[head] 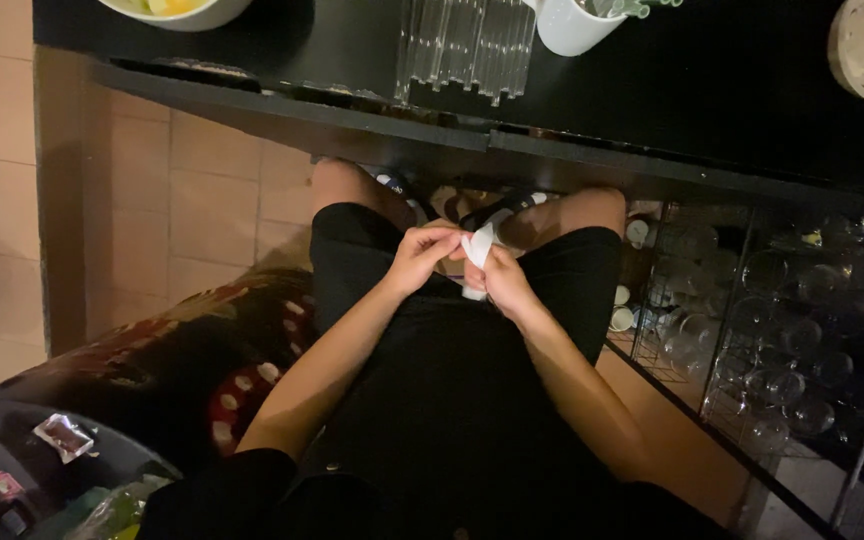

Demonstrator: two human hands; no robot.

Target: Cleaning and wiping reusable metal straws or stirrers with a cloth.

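- The person sits and looks down at the lap; both hands meet in front of the body, above the black shorts [452,390].
- The left hand [420,258] has its grip closed on the upper part of a small white paper [479,250]; the fingers pinch the top edge.
- The right hand [502,282] has its grip closed on the lower part of the same paper, and its fingers curl around it from the right side.
- The paper is between the two hands, held above the lap just below the edge of the black tabletop [712,90] (I cannot tell if it is folded or rolled, the light is low).
- On the tabletop stand a row of clear glass tubes [464,45], a white cup [572,25] just beside them, and a white bowl [187,12] at the left.
- Under the tabletop at the right is a wire rack [782,340] with many clear glasses.
- At the lower left there is a dark patterned cushion [202,360], and near it a round glass table [32,470] with small packets.
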